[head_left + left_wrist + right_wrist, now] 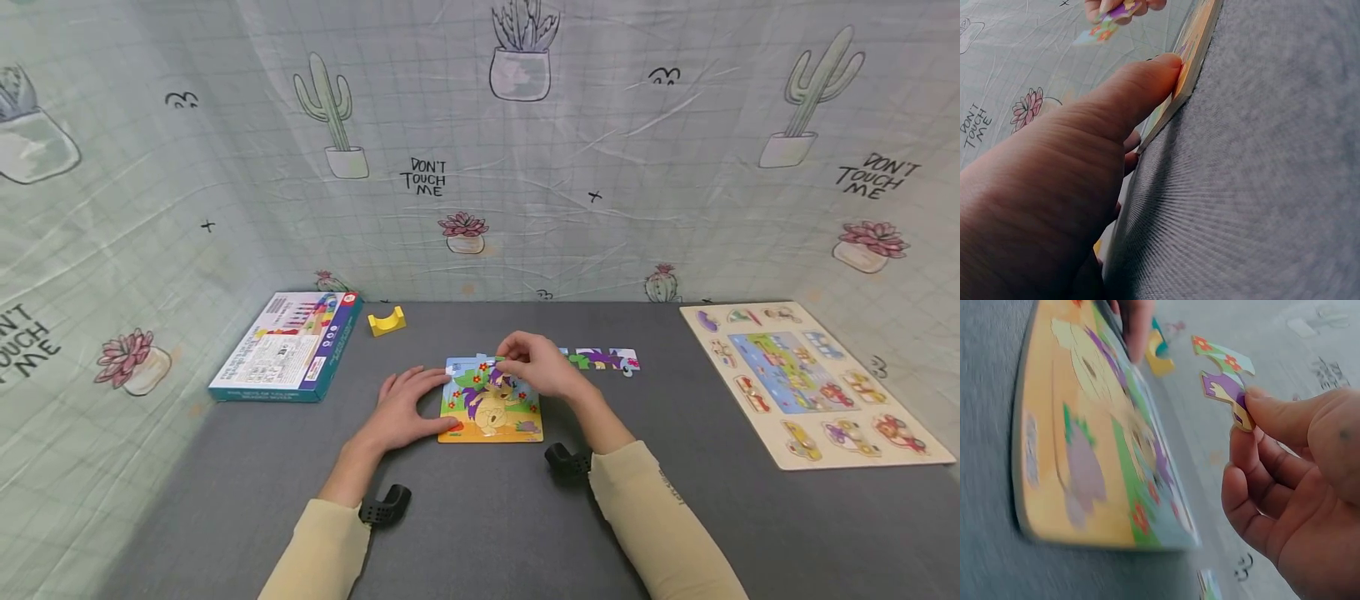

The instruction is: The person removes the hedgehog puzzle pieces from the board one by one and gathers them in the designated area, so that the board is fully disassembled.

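A jigsaw board (491, 421) with a yellow and purple cartoon animal lies on the grey table. My left hand (408, 408) rests along its left side, fingers stretched out; the thumb (1154, 78) touches the board's face near the edge. Above the upper right part of the board, my right hand (536, 364) pinches a jigsaw piece (1229, 387) between thumb and index finger. That piece carries red flowers, purple and yellow, and is held clear of the board in the right wrist view. More jigsaw pieces (600, 358) lie to the right, partly behind the right hand.
A flat box (281, 346) lies at the left, with a yellow curved block (387, 322) beside it. On the right is a wooden peg puzzle board (813, 383). A cactus-print cloth (525, 192) hangs behind the table.
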{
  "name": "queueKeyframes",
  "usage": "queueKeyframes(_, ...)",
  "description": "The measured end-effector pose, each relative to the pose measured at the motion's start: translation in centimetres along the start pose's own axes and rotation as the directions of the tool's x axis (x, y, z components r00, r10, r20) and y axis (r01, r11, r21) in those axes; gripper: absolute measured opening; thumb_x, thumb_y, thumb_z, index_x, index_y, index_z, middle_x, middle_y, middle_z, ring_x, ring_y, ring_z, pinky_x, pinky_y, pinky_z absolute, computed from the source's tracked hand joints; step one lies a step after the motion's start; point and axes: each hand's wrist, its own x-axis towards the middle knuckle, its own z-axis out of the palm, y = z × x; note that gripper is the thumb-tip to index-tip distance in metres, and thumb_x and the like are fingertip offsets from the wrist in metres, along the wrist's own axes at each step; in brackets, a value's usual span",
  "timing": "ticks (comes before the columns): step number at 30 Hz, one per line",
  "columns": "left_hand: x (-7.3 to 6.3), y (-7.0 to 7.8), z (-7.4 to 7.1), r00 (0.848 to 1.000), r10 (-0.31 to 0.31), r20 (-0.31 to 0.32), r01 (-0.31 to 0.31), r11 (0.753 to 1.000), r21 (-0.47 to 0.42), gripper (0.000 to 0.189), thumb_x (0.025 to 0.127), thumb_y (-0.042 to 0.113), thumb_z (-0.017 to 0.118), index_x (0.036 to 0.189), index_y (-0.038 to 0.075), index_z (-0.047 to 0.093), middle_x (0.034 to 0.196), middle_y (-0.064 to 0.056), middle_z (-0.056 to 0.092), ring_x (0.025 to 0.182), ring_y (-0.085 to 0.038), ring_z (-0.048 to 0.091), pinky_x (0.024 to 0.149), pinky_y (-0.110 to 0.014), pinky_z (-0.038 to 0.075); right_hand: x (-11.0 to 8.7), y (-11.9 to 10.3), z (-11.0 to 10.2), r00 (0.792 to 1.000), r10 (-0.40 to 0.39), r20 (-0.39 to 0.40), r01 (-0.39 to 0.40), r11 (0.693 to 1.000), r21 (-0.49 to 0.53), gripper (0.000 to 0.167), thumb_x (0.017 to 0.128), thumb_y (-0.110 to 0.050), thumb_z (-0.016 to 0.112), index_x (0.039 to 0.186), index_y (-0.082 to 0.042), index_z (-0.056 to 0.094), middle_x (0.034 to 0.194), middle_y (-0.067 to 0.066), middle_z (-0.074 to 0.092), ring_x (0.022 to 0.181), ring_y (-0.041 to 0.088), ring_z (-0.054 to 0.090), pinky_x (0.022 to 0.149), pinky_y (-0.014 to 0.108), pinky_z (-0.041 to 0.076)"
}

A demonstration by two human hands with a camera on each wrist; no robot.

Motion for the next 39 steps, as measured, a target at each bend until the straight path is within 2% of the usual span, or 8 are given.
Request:
queueKeyframes(10,0.0,0.1,0.0,1.0,-0.014,0.008,0.014,1.0,-0.002,0.076,0.082,0.051,0.08,0.146,0.018,0.056,0.151,-0.003,0.049,0.147,-0.033,0.027,0.115,-0.064,0.005,-1.3,1.9,-2.7,0.999,0.04,-0.017,-0.041,0.996,-0.078,0.008,0.098,-0.008,0.067,0.105,-0.004,0.065,0.091,0.006,0.063,0.083,0.023,0.058,0.072,0.034,0.048)
queueKeyframes(23,0.0,0.3,0.1,1.0,-0.005,0.002,0.005,1.0,0.003,0.076,0.082,0.052,0.079,0.145,0.017,0.056,0.15,-0.004,0.05,0.146,-0.034,0.028,0.114,-0.065,0.006,-3.5,4.8,-5.7,0.999,0.043,0.013,-0.04,0.986,-0.164,0.007,0.098,-0.005,0.066,0.103,0.0,0.063,0.089,0.006,0.062,0.08,0.02,0.055,0.07,0.035,0.046)
queueKeyframes(30,-0.1,0.1,0.2,1.0,0.002,-0.008,-0.002,1.0,0.007,0.075,0.082,0.052,0.08,0.144,0.016,0.057,0.15,-0.005,0.051,0.145,-0.035,0.03,0.114,-0.066,0.007,-4.0,5.8,-6.4,0.999,0.029,0.013,-0.026,0.974,-0.225,0.006,0.096,-0.004,0.068,0.1,0.0,0.065,0.086,0.004,0.062,0.079,0.019,0.055,0.073,0.037,0.047)
queueKeyframes(39,-0.1,0.1,0.1,1.0,0.004,-0.01,-0.004,1.0,0.01,0.075,0.082,0.051,0.08,0.144,0.015,0.057,0.149,-0.005,0.051,0.145,-0.036,0.03,0.113,-0.066,0.007,-3.8,6.3,-6.4,0.997,0.073,-0.005,-0.071,0.954,-0.29,0.009,0.096,-0.008,0.07,0.103,-0.002,0.067,0.091,0.004,0.063,0.083,0.02,0.056,0.076,0.037,0.048)
